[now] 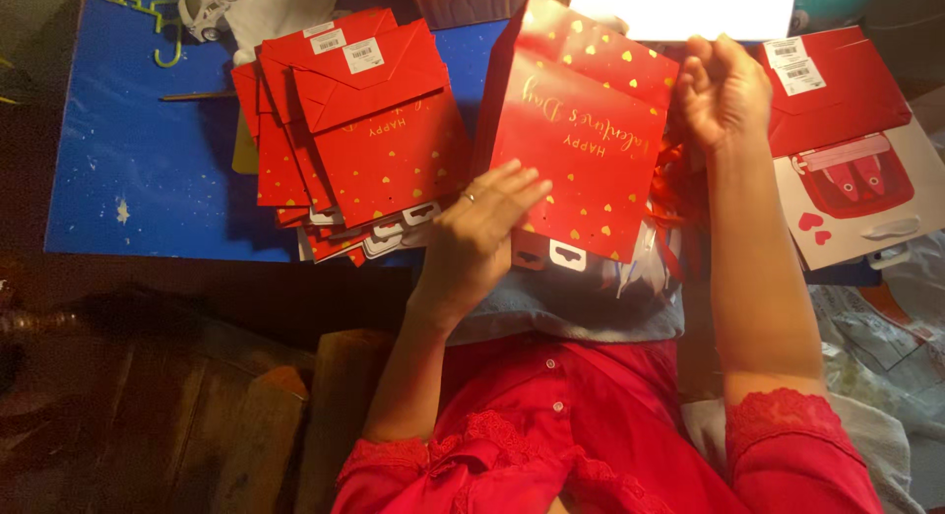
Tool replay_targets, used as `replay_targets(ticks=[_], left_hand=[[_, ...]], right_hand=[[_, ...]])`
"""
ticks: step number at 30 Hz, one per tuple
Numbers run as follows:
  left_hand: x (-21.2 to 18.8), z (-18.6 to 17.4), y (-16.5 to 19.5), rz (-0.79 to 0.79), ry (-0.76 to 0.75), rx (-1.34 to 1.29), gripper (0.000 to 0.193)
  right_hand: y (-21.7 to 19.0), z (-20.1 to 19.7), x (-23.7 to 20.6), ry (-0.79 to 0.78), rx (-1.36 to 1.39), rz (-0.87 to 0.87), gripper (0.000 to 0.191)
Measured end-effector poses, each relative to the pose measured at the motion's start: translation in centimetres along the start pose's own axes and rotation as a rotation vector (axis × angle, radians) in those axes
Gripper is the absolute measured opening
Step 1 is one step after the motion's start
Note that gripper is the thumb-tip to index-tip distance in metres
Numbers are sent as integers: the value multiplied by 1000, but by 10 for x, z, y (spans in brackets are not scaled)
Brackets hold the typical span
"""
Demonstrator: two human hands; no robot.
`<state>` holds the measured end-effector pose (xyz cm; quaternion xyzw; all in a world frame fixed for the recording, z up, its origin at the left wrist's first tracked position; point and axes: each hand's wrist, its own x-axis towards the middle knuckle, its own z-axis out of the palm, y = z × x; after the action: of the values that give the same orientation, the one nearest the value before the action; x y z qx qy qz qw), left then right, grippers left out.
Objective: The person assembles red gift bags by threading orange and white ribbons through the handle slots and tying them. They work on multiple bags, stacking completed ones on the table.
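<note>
Tilting right, upside-down red gift bag (581, 150) sits between left hand (482, 228) and right hand (724, 91)

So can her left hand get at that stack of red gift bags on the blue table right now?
Probably yes. The left hand rests on the red bag she holds, right beside the stack, with nothing between them.
</note>
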<state>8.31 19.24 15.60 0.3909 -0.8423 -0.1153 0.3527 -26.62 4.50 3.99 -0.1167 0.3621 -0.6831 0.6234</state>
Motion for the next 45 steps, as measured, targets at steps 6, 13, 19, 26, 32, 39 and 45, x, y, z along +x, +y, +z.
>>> replay_targets(ticks=[6, 13, 19, 26, 32, 39, 45], left_hand=[[-33, 4, -15, -57, -335, -332, 64], [-6, 45, -77, -481, 85, -545, 56], [12, 87, -121, -502, 297, -485, 73], [9, 102, -128, -263, 249, -380, 69], [15, 67, -95, -499, 162, -533, 38], [23, -8, -77, -224, 372, -619, 50], [4, -60, -123, -292, 486, -173, 61]], right_hand=[[14, 15, -19, -215, -367, -65, 32], [35, 12, -35, -420, -889, -326, 51], [43, 1, -37, -425, -936, -327, 50], [45, 4, -47, -460, -990, -285, 58], [21, 39, -72, -414, -959, -300, 60], [17, 83, -78, -532, -509, -243, 27], [73, 138, -70, -637, -613, -195, 42]])
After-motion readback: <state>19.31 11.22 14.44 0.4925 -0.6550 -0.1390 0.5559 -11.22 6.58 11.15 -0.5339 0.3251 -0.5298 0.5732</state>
